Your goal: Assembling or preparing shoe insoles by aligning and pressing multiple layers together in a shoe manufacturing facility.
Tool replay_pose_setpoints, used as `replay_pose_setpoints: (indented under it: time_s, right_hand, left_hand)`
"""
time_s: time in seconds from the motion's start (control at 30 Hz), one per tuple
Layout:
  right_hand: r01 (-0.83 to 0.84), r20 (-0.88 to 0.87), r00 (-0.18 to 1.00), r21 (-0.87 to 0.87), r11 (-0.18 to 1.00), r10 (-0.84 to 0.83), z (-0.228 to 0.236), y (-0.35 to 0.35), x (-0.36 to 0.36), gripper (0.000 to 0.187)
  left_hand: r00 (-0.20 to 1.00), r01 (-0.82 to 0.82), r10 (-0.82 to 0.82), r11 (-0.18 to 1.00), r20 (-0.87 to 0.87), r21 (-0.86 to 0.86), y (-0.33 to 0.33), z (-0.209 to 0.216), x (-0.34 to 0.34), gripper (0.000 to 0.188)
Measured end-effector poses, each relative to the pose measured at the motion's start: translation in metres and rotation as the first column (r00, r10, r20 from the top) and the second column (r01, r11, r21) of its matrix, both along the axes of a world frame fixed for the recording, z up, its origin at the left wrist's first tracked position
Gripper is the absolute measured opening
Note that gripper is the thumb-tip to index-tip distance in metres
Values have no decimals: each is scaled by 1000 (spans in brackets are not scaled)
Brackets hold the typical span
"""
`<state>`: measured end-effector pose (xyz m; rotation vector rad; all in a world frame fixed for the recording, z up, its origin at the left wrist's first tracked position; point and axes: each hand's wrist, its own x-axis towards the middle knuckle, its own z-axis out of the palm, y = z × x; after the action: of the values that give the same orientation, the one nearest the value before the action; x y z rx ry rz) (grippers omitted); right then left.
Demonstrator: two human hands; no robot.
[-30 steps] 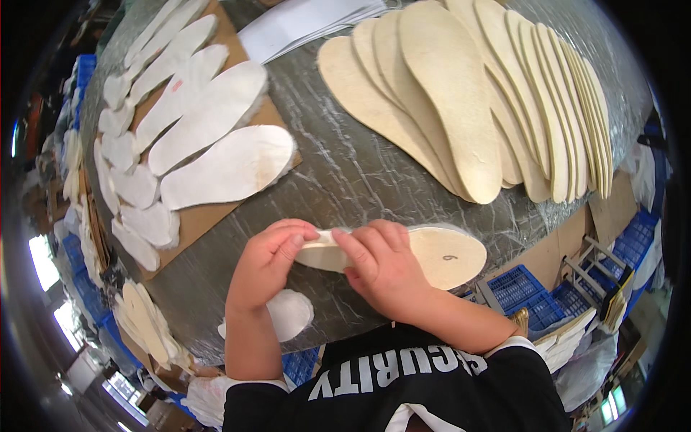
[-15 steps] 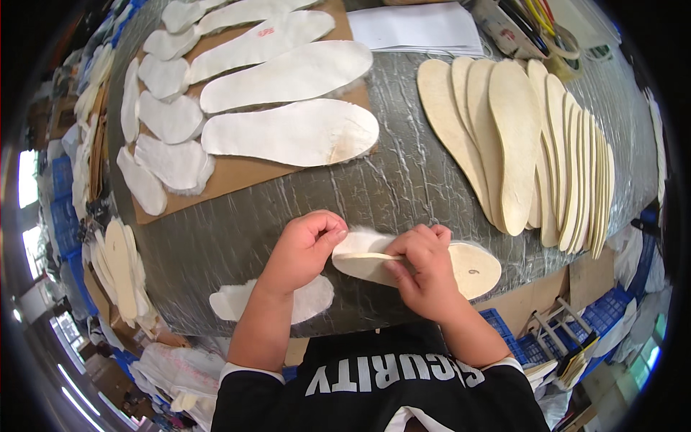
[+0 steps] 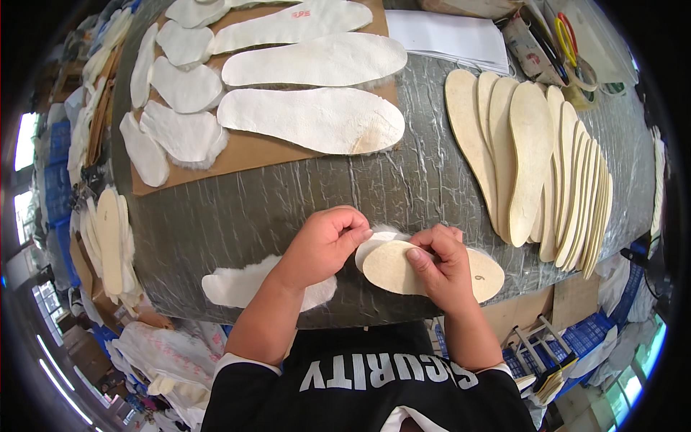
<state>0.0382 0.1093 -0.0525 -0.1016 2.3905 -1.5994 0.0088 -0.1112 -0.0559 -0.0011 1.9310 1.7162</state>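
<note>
Clamping a cream insole (image 3: 389, 270) in the right hand (image 3: 448, 265), just above the near edge of the table (image 3: 288, 191). Closing the left hand (image 3: 324, 241) fingertip to fingertip at the rim of a white fleece lining (image 3: 365, 252) partly behind that insole; hard to tell whether actually catching it. Could skew the two layers through uneven pressure, or pluck only fluff through too shallow a pinch. Crossing a loose fleece piece (image 3: 234, 284) with the left forearm (image 3: 273, 313); facing white cut-outs (image 3: 309, 121) on cardboard (image 3: 252, 158) and, rightward, fanned cream insoles (image 3: 529, 165).
</note>
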Motion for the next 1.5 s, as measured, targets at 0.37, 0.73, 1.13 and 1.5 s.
replay_pose_setpoints:
  time_s: [0.37, 0.73, 1.13, 1.5]
  right_hand:
    - [18, -32, 999, 6, 1000, -18, -2, -2, 3, 11]
    - [29, -51, 998, 27, 999, -28, -6, 1, 3, 11]
    - [0, -233, 972, 61, 998, 15, -12, 1, 9, 14]
    - [-55, -301, 953, -43, 998, 39, -15, 1, 13, 15]
  left_hand:
    - [998, 0, -3, 999, 60, 42, 8, 7, 1, 10]
    - [999, 5, -4, 1000, 45, -9, 15, 17, 1, 11]
    - [913, -259, 164, 941, 372, 220, 17, 23, 16, 16]
    - [987, -58, 36, 989, 160, 134, 17, 20, 19, 14]
